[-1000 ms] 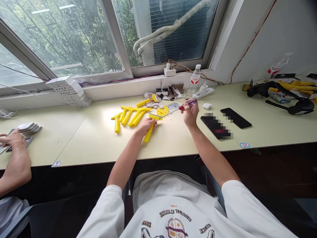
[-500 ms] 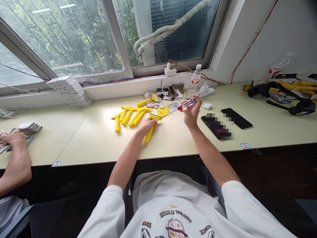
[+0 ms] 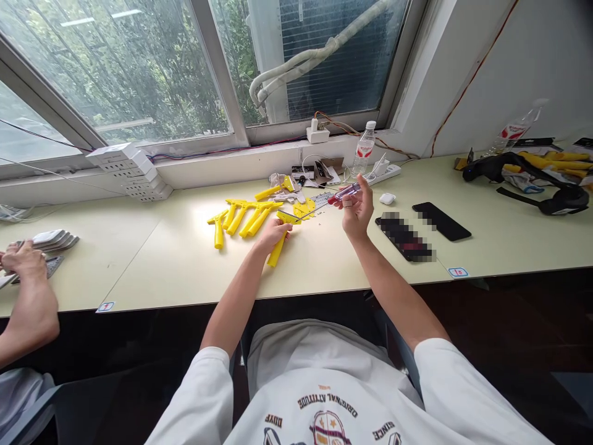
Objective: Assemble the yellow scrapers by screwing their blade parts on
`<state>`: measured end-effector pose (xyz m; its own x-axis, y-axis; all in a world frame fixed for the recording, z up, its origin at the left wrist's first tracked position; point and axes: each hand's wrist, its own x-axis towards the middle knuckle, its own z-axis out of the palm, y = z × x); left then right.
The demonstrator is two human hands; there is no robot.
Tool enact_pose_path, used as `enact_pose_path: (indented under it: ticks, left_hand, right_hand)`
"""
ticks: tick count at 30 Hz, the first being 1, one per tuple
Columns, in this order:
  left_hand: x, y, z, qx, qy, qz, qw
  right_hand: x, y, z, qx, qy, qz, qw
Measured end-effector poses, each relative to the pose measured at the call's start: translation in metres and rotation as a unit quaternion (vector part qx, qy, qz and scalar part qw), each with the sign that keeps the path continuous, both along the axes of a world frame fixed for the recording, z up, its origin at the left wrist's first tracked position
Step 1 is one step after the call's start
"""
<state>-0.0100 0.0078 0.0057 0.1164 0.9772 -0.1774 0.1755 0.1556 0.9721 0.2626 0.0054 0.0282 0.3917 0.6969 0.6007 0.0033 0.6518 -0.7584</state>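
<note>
My left hand [image 3: 273, 234] is closed around a yellow scraper [image 3: 277, 252], its handle pointing down toward the table's front edge. In my right hand [image 3: 356, 213] is a screwdriver [image 3: 343, 194] with a clear and red handle, held by the fingers. Its long shaft slants down left, and the tip is at the scraper's head; whether it sits in a screw is too small to tell. Several yellow scraper handles [image 3: 236, 217] lie left of my left hand. Beyond it are yellow plastic pieces [image 3: 304, 209] and a sheet of metal blades [image 3: 323, 199], with tiny screws nearby.
Another scraper [image 3: 275, 188] rests on a glove at the back. A water bottle [image 3: 364, 150] and a power strip [image 3: 385, 172] stand by the window. Two phones [image 3: 403, 237] lie to the right. At far left a co-worker's hand [image 3: 25, 259] handles flat pieces.
The screwdriver's handle and my right hand have shifted very slightly left and turned a little. My left hand still holds the scraper in nearly the same place.
</note>
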Motion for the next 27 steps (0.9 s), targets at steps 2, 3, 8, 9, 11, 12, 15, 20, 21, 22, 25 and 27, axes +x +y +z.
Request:
enact_pose_path:
  ticks: [2,3,8,9,11,12,15,20,21,22,25,27]
  left_hand:
    - [-0.004,0.004,-0.003,-0.001,0.016,-0.003,1.000]
    - [-0.006,0.006,-0.005,-0.001,0.022,-0.002,1.000]
    - [-0.009,0.013,-0.012,-0.004,0.029,0.013,0.999]
    - [-0.009,0.013,-0.013,-0.002,0.029,0.015,0.999]
    - [-0.008,0.014,-0.015,0.007,0.031,0.014,0.999]
    - [-0.008,0.015,-0.016,0.012,0.031,0.013,0.999]
    - [-0.008,0.015,-0.017,0.022,0.031,0.014,0.999]
    - [-0.007,0.012,-0.015,0.030,0.033,0.016,0.999]
    - [-0.007,0.011,-0.014,0.030,0.034,0.016,0.999]
    - [-0.007,0.010,-0.014,0.030,0.035,0.016,0.999]
    - [-0.006,0.009,-0.012,0.027,0.040,0.015,0.999]
    - [-0.005,0.008,-0.011,0.027,0.044,0.016,0.999]
  right_hand:
    - [0.001,0.011,-0.009,0.060,-0.035,-0.032,0.997]
    - [0.001,0.016,-0.013,0.079,-0.051,-0.041,0.995]
    - [0.003,0.025,-0.022,0.084,-0.075,-0.055,0.992]
    - [0.004,0.024,-0.022,0.078,-0.072,-0.049,0.993]
    - [0.005,0.021,-0.020,0.068,-0.070,-0.035,0.995]
    - [0.006,0.020,-0.019,0.066,-0.072,-0.028,0.995]
    - [0.007,0.017,-0.017,0.063,-0.074,-0.008,0.995]
    - [0.004,0.016,-0.017,0.048,-0.044,-0.004,0.998]
    - [0.003,0.016,-0.017,0.044,-0.037,-0.006,0.998]
    - [0.003,0.016,-0.017,0.040,-0.031,-0.009,0.999]
    - [0.001,0.016,-0.016,0.036,-0.027,-0.022,0.999]
    - [0.001,0.016,-0.015,0.036,-0.036,-0.030,0.998]
